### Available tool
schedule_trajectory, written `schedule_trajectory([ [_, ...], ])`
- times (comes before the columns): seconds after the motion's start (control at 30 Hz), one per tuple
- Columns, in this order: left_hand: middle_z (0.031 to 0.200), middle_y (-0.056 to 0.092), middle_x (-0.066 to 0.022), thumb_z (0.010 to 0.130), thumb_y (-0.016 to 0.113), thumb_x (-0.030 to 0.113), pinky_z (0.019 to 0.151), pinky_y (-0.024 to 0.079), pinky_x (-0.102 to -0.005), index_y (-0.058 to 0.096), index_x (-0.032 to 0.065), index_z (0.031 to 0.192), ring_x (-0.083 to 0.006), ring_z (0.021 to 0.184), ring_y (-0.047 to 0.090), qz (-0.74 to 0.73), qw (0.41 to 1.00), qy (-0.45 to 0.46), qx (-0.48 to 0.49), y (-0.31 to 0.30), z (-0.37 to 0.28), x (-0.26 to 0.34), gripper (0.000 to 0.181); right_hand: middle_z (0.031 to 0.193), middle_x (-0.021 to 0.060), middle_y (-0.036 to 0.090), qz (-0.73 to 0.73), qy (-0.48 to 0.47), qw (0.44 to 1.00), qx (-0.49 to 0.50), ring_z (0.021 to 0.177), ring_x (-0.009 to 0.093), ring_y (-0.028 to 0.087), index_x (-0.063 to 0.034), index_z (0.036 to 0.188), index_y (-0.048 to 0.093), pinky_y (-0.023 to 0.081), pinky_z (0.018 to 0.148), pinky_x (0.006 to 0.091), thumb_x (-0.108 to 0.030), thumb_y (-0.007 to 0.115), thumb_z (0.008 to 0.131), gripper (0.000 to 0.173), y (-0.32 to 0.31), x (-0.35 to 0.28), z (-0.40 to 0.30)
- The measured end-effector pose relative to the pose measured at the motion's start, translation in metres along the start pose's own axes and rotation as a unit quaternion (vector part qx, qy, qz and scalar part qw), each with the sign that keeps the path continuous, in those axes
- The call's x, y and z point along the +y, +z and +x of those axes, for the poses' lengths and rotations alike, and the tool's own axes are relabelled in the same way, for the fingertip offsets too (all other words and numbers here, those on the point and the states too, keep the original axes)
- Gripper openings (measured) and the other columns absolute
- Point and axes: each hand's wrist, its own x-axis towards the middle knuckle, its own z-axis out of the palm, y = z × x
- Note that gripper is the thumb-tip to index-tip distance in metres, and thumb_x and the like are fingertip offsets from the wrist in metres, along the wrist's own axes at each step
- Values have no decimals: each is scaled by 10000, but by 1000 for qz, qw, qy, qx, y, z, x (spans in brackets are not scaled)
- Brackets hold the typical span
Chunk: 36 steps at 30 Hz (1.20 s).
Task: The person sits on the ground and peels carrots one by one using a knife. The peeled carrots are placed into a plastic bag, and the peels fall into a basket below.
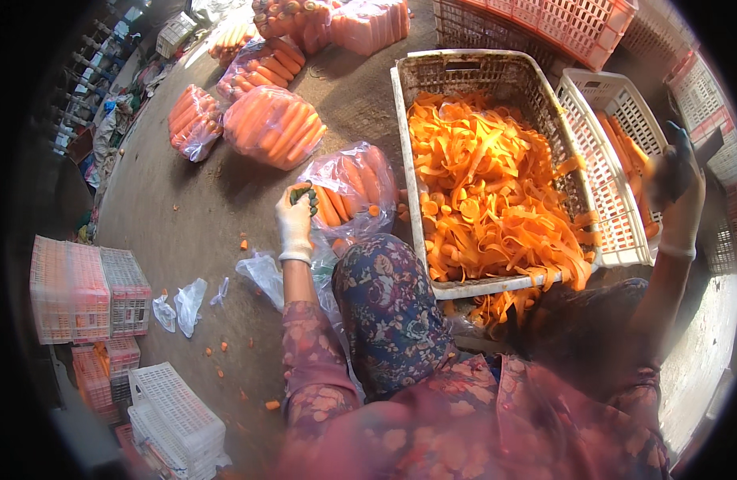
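My left hand [296, 215], in a white knit glove with dark coated fingers, is closed at the near left edge of a clear plastic bag of carrots [357, 186] and appears to grip its film. Raised at the right is my right hand [677, 174], gloved too and blurred, beside a white crate with carrots [602, 174]; a dark flat blade-like thing [709, 146] shows by its fingers, and I cannot tell whether the hand holds it. Between my hands stands a dirty white plastic crate [407, 180] heaped with orange carrot peelings [482, 174] and cut carrot ends.
More filled carrot bags [275, 127] lie on the floor ahead. Red crates [554, 24] stand beyond the peelings crate. At left are stacked red crates [71, 291] and white crates [179, 414]. Loose plastic bags [190, 306] and carrot bits [272, 405] lie on the floor.
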Motion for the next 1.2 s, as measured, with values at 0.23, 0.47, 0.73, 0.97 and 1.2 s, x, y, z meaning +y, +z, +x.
schedule_trajectory([
  [0.23,743,628,-55,817,646,63,572,501,-343,640,21,1008,-153,609,595,130,986,-100,32,14,60,-167,195,791,0,530,112,134,977,-120,630,71,471,23,1164,587,410,582,211,-347,476,976,430,62,4,-20],
  [0.47,1153,645,-179,783,623,133,915,475,-437,601,92,1216,-371,1056,609,508,824,212,-132,61,104,-191,436,657,-37,408,-26,196,978,-71,529,45,397,18,1090,622,341,498,195,-303,485,1004,359,104,-3,-28],
  [0.73,1355,500,-216,811,606,203,1056,381,-452,547,93,1290,-415,1231,489,628,673,358,-155,78,157,-227,494,667,-51,374,-141,61,974,-165,539,25,366,36,1103,602,328,489,190,-273,462,1036,345,124,18,-29],
  [0.97,1074,633,-235,810,589,181,893,473,-492,606,15,1123,-404,1037,596,543,793,226,-159,109,155,-167,354,679,-15,490,-102,154,972,-144,540,71,465,-4,1021,631,391,507,211,-87,452,991,199,126,15,-28],
  [1.2,731,631,-97,836,557,173,633,517,-384,582,59,904,-254,686,639,687,667,287,-11,117,242,-285,135,847,128,652,-401,-43,890,-212,760,346,639,-98,999,620,511,679,434,-59,487,900,170,126,21,-26],
])
